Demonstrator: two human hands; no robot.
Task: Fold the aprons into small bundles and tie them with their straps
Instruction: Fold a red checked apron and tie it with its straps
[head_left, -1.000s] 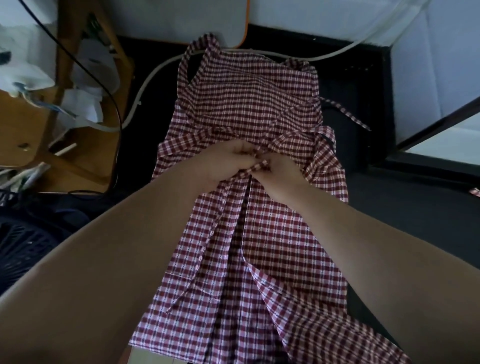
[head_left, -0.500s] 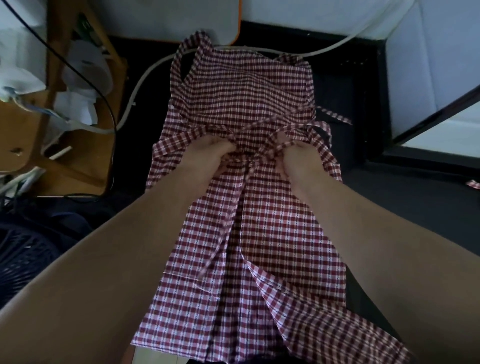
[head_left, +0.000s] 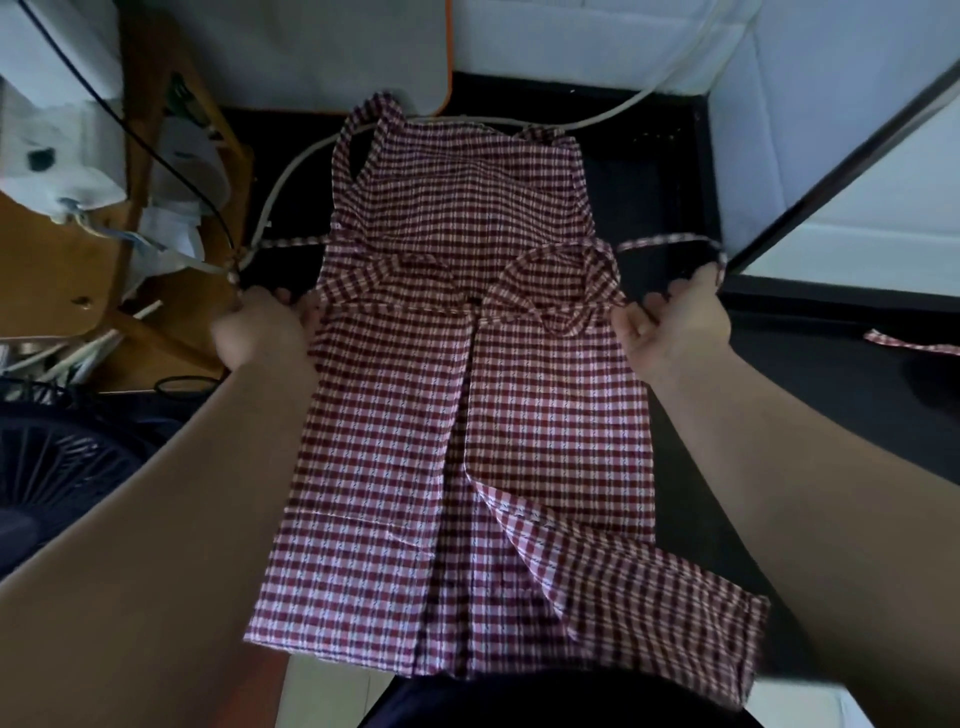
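1. Fingers of the left hand (head_left: 265, 332) are curled at the apron's left edge. Blur hides the detail, but the left strap (head_left: 291, 240) runs into them, so I read a grip on it.
2. My right hand (head_left: 675, 322) mirrors this at the other edge, with fingers curled and the right strap (head_left: 670, 240) looped over them.
3. The apron (head_left: 545, 415) lies flat on the dark surface (head_left: 805, 332) with its bib away from me. Both sides are folded to the centre line, and the straps cross at the waist.
4. I judge the step to be cinching that crossing. I'd pull both ends outward evenly and low to the cloth, so the crossing sits on the centre seam and the side folds stay closed. I'd ease off on the right, where the waist bunches. The lower right corner flaps out and wants tucking before any rolling.
5. I can read no brand, label or writing on the apron. Anything on the wooden stand (head_left: 47, 270) is too blurred to tell.
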